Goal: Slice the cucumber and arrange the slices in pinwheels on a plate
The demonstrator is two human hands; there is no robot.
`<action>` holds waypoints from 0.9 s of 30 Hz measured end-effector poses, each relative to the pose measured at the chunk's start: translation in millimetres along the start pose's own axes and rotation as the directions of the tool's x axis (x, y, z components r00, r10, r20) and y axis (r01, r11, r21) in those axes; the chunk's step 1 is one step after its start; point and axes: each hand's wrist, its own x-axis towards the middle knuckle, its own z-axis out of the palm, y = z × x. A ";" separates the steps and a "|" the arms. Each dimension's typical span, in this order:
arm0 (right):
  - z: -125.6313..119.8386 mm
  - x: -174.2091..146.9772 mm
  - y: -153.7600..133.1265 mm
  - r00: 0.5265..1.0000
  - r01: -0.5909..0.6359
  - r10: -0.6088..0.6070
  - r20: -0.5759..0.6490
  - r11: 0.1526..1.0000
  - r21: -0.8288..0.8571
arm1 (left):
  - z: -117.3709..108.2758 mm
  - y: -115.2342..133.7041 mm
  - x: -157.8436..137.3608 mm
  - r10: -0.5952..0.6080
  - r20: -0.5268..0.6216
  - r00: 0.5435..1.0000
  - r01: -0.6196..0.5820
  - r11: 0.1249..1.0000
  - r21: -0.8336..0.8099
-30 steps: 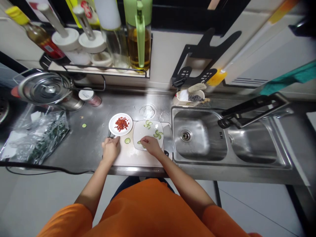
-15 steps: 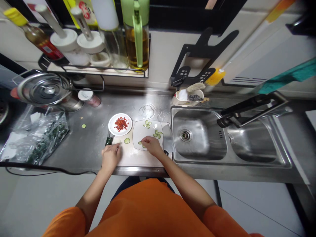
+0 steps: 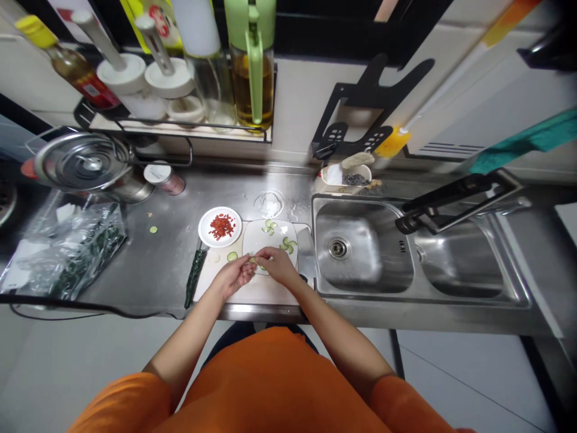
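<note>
My left hand (image 3: 234,278) and my right hand (image 3: 274,264) meet over the near-left edge of a white squarish plate (image 3: 255,231). Both pinch a small pale-green cucumber slice (image 3: 253,260) between their fingertips. Fanned cucumber slices (image 3: 269,227) lie at the plate's far side, with another green fan (image 3: 287,245) to the right; a further piece shows partly beneath my fingers. One loose cucumber slice (image 3: 232,256) rests left of the plate on a pale cutting board (image 3: 265,293). Along the board's left edge lies a dark green cucumber (image 3: 195,278).
A round white plate (image 3: 207,234) of small red pieces stands behind the board. To the right is a double sink (image 3: 360,240) with a black faucet (image 3: 442,204). A plastic bag of greens (image 3: 85,252) lies left, below a lidded pot (image 3: 85,162). Bottles stand on a rack (image 3: 180,129).
My left hand has moved right from the board's left side to meet my right hand, uncovering the cucumber. The right hand has barely shifted.
</note>
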 end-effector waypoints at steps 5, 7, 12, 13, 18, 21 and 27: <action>-2.0 6.4 7.8 1.000 -0.018 0.018 -0.007 1.000 0.007 | -4.6 11.1 5.8 0.106 0.000 0.994 -0.105 0.994 -0.029; -2.6 12.6 12.0 0.999 -0.042 0.042 -0.021 0.999 -0.004 | -8.4 13.2 9.6 0.184 -0.052 0.981 -0.182 0.982 0.039; -3.9 28.9 16.3 0.998 -0.060 0.058 -0.030 0.995 -0.078 | -13.3 16.8 18.9 0.313 -0.105 0.944 -0.285 0.934 0.217; -4.4 31.1 15.3 0.998 -0.055 0.053 -0.027 0.994 -0.090 | -13.2 17.9 20.4 0.321 -0.107 0.941 -0.292 0.930 0.226; -8.9 33.5 1.9 0.998 -0.019 0.022 0.053 0.998 -0.061 | -9.2 23.3 23.8 0.217 -0.089 0.972 -0.195 0.958 0.209; -12.3 31.0 -8.3 0.993 -0.006 0.004 0.118 1.000 0.019 | -5.1 24.8 23.0 0.018 -0.010 1.000 -0.017 0.992 0.123; -18.2 29.1 -15.7 0.989 -0.018 0.015 0.146 1.000 0.020 | -2.2 29.7 20.1 -0.085 0.124 0.989 0.093 0.993 -0.066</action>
